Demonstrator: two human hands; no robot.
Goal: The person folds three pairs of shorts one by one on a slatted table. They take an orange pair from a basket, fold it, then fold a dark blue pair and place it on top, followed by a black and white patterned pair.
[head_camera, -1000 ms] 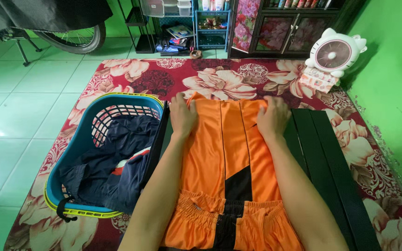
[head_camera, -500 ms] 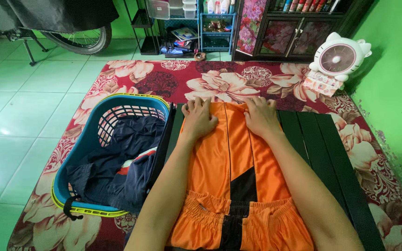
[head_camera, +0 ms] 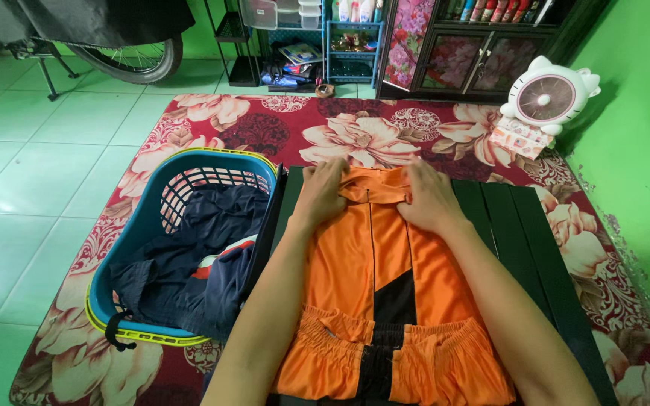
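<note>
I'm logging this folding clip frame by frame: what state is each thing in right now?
Orange shorts: spread flat on the dark table, far hem lifted and curling back.
Left hand: pinching the far hem.
Right hand: pinching the far hem.
Laundry basket: upright on the rug, partly filled.
Dark clothes: crumpled in the basket, unfolded.
Dark table: mostly covered by the shorts.
Fan: upright on a box; running or not, cannot tell.
</note>
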